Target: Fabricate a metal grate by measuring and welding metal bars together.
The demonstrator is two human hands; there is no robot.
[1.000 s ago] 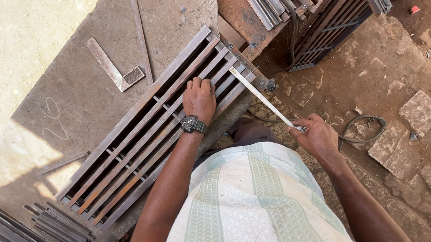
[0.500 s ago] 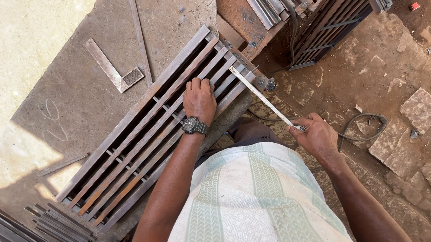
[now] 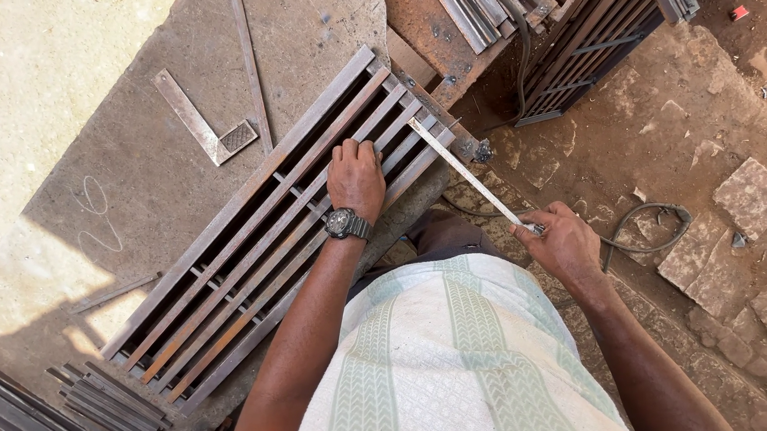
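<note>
Left hand point(image 3: 356, 178) lies flat on the metal grille point(image 3: 271, 239), right hand point(image 3: 564, 243) beside it grips a thin flat strip point(image 3: 471, 177).

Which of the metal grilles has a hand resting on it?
The long rusty slatted metal grille on the grey workbench, under the left hand; the darker grille stands untouched on the ground at upper right.

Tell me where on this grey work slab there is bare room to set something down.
Bare grey slab lies between the flat steel try square and the long slatted metal grille, near the chalk marks. Crowded: the stack of short steel bars, and the grille under the left hand.
</note>
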